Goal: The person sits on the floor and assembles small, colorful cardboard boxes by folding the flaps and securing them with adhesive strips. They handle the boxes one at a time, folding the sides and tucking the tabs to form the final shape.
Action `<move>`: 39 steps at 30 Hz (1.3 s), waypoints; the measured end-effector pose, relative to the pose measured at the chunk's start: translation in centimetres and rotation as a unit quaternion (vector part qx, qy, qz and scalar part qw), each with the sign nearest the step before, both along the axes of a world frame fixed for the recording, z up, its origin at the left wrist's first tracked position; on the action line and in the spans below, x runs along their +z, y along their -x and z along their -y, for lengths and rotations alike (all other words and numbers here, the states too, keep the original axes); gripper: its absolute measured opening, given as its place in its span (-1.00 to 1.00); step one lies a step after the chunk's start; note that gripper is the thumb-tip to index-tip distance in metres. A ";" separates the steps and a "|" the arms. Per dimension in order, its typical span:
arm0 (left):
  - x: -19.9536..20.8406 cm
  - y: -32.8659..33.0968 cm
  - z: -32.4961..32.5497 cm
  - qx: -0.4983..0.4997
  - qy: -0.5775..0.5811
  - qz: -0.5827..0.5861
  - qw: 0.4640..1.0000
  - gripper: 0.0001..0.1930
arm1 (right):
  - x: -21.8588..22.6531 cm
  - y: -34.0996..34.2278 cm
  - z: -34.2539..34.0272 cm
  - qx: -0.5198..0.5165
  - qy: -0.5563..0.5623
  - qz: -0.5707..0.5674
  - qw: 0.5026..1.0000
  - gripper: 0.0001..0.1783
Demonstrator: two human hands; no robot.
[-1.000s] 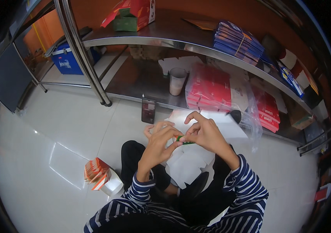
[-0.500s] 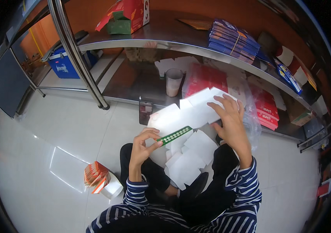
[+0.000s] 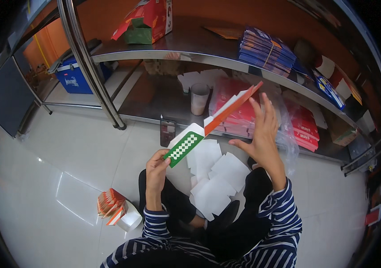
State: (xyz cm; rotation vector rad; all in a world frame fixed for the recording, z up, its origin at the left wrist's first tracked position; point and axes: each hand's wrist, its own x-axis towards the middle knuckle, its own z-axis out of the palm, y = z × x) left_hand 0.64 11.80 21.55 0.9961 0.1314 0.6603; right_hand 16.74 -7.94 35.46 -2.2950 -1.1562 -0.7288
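My left hand (image 3: 157, 174) pinches the lower corner of a cardboard box blank (image 3: 185, 146), holding it up above my crossed legs. A green panel with white diamonds faces me, and beyond a fold an orange-red part slants up to the right with white flaps behind it. My right hand (image 3: 265, 129) is open beside the raised end of the blank, fingers spread, apparently not gripping it. Below, several flat white box blanks (image 3: 215, 187) lie overlapping on the floor between my legs.
A steel shelf (image 3: 154, 52) stands ahead, carrying a red-green box (image 3: 148, 27) and bundled blue cartons (image 3: 266, 50). On its lower level are a plastic cup (image 3: 199, 100) and red packs (image 3: 304, 129). A phone (image 3: 168, 131) leans there. Orange folded cartons (image 3: 110, 203) sit at left.
The blank has tilted and folded, so its white inside has turned away and its green and orange outside shows. My right hand has come off its edge and opened.
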 end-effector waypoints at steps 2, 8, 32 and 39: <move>-0.6 0.0 -0.5 -0.023 0.045 0.023 0.998 -0.77 | -0.2 -0.4 -0.2 0.030 -0.078 -0.043 0.996 0.17; -1.5 0.1 -1.3 -0.066 0.096 0.021 0.993 -0.74 | 0.1 -1.3 -0.1 0.058 -0.170 -0.107 0.978 0.12; 3.4 -2.0 5.9 0.278 -0.498 -0.160 0.806 -0.85 | -1.7 2.4 -1.3 0.037 0.134 -0.188 0.972 -0.88; 3.4 -2.6 3.6 0.193 -0.491 -0.215 0.822 -0.89 | -1.8 2.3 -1.7 0.266 0.097 0.001 0.959 -0.90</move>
